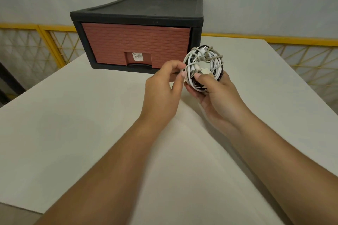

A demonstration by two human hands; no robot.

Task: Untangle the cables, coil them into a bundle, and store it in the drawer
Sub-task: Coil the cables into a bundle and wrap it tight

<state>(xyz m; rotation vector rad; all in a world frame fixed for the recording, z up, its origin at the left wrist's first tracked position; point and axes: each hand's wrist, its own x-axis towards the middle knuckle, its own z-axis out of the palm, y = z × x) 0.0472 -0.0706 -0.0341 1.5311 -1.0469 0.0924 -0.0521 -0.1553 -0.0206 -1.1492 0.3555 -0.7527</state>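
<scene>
A person held a coiled bundle [204,65] of white and black cables above a white table [91,115], just in front of the closed drawer [135,45]. The right hand [214,93] cradled the coil from below, fingers curled under it and the thumb pressed over its lower loops beside a plug [208,73]. The left hand [164,82] pinched the coil's left rim between thumb and fingertips.

The bundle looked light and soft, its loops springy and only loosely wound, so it seemed likely to slacken if gripped by a single strand. The surest hold appeared to be around the whole thickness of the ring, as the right hand had it. That would leave the left hand free for the drawer's handle [140,65]. The drawer had not yet been opened, and storing the bundle remained to be done.
</scene>
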